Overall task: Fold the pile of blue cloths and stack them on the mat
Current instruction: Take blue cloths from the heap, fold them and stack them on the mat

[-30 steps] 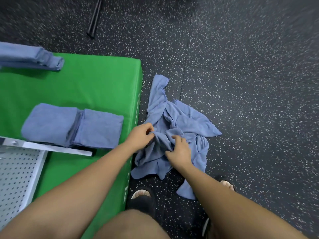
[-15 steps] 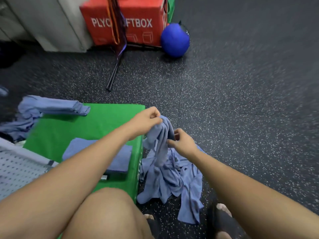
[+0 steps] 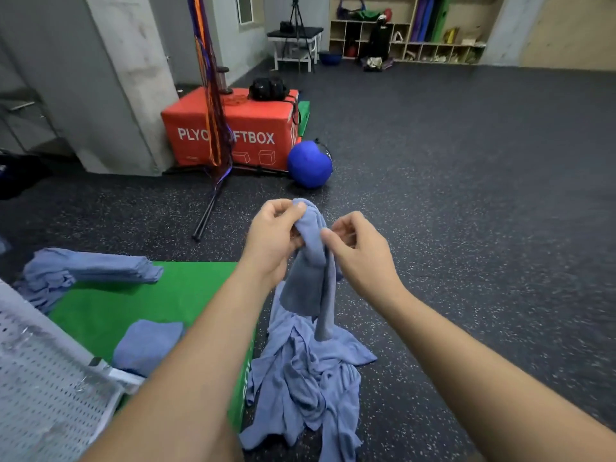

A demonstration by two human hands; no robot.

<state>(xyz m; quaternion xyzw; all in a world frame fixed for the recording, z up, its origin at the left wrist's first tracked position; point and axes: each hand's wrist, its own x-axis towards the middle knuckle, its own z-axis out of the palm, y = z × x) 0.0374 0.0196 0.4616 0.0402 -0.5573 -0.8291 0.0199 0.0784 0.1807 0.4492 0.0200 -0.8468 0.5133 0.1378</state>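
Both left hand (image 3: 271,238) and right hand (image 3: 361,258) pinch one blue cloth (image 3: 308,265) above the pile (image 3: 306,378) beside the mat (image 3: 150,295), likely finding corners to fold.

The mat (image 3: 140,295) lies on the floor (image 3: 466,228) at the left. It carries a folded cloth (image 3: 146,345) on its near part and a stack of folded cloths (image 3: 96,266) at its far left corner, and a perforated panel (image 3: 50,395) lies over its near left. Just right of the mat, the pile of cloths (image 3: 306,385) lies on the floor; above it one cloth (image 3: 310,271) hangs between the left hand (image 3: 270,241) and the right hand (image 3: 361,258). Farther back a box (image 3: 240,128) stands with a ball (image 3: 310,163) at its right.
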